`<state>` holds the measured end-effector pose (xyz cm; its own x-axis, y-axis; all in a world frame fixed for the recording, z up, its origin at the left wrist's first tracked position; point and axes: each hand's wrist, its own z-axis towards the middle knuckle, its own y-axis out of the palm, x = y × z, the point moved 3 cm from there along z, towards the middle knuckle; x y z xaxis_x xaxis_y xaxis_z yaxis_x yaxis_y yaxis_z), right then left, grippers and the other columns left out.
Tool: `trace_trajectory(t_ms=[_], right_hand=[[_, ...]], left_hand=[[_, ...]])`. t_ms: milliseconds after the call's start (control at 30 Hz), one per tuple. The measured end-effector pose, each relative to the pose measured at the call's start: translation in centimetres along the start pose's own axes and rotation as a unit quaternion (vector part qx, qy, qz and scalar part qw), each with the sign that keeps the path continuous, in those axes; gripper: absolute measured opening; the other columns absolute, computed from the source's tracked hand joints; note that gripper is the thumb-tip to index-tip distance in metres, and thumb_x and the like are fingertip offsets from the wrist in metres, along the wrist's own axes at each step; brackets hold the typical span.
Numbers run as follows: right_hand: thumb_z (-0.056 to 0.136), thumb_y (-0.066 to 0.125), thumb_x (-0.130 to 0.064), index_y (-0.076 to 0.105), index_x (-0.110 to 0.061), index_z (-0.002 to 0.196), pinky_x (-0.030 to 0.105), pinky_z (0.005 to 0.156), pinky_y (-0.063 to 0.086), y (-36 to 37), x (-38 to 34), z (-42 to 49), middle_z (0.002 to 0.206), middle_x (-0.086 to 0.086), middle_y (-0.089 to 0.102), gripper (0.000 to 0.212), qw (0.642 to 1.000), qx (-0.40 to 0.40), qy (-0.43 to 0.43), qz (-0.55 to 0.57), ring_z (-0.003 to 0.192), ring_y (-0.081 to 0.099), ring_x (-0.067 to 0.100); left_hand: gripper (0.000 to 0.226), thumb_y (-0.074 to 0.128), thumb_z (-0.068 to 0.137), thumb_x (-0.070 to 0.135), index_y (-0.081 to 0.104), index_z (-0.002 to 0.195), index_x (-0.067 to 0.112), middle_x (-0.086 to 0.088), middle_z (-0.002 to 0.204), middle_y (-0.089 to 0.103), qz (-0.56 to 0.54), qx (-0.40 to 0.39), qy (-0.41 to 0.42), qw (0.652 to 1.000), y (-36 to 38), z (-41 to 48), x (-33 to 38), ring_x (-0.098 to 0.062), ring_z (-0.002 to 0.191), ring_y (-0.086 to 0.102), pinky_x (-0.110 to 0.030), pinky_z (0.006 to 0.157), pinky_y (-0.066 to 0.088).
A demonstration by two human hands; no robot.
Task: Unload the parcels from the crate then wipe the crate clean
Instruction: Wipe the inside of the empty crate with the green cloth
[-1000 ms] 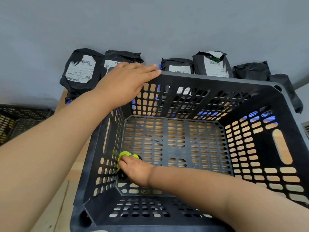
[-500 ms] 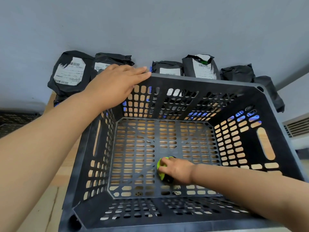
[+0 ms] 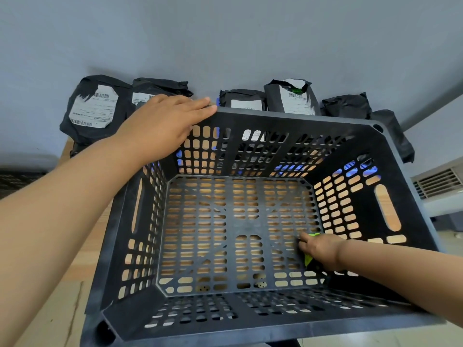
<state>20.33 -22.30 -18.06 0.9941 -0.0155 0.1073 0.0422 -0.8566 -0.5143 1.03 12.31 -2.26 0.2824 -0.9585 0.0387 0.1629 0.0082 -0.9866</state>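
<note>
A black perforated plastic crate [image 3: 295, 122] fills the middle of the view, with no parcels inside it. My left hand [image 3: 162, 123] lies flat over its far-left rim corner, fingers together on the rim. Inside, my right hand [image 3: 319, 250] presses a bright green cloth [image 3: 308, 257] against the crate floor near the right wall; most of the cloth is hidden under the hand. Several black parcels with white labels [image 3: 92, 108] stand in a row against the grey wall behind the crate.
The crate rests on a light wooden table [image 3: 82, 251] whose left edge shows beside my left forearm. Another dark crate [image 3: 17, 179] sits low at the far left. A white vented unit [image 3: 438, 182] stands at the right by the wall.
My right hand has slid the green cloth across the crate floor from the left side to the right side. My left hand has stayed on the far-left rim.
</note>
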Motion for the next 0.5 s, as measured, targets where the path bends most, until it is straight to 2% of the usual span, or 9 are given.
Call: trace_trajectory(t_ms=[100,233,500], right_hand=[[0.084,0.057,0.001,0.038,-0.013,0.139,0.037,0.075,0.051,0.1,-0.4,0.2,0.144,0.007,0.031,0.06,1.0,0.005,-0.01,-0.02,0.099,0.059,0.03],[0.082,0.057,0.003,0.043,-0.01,0.13,0.036,0.079,0.05,-0.2,-1.3,0.2,0.128,0.006,0.04,0.052,0.996,0.061,-0.057,0.005,0.097,0.056,0.027],[0.085,0.055,0.001,0.045,-0.006,0.123,0.039,0.096,0.043,-2.9,-6.6,1.9,0.127,0.012,0.043,0.04,0.967,0.181,-0.176,0.032,0.111,0.047,0.028]], left_hand=[[0.059,0.044,0.096,0.012,0.024,0.147,0.032,0.009,0.154,0.024,-0.001,0.003,0.003,1.0,0.0,-0.1,0.0,-0.023,0.137,0.032,-0.046,0.107,0.027],[0.058,0.043,0.096,0.013,0.024,0.147,0.033,0.009,0.154,0.024,-0.004,0.005,-0.001,1.0,-0.1,-0.1,0.1,-0.023,0.137,0.031,-0.046,0.108,0.026],[0.058,0.043,0.096,0.012,0.025,0.147,0.032,0.009,0.154,0.024,-0.007,0.009,-0.001,1.0,0.0,-0.1,0.0,-0.023,0.136,0.032,-0.044,0.108,0.025]])
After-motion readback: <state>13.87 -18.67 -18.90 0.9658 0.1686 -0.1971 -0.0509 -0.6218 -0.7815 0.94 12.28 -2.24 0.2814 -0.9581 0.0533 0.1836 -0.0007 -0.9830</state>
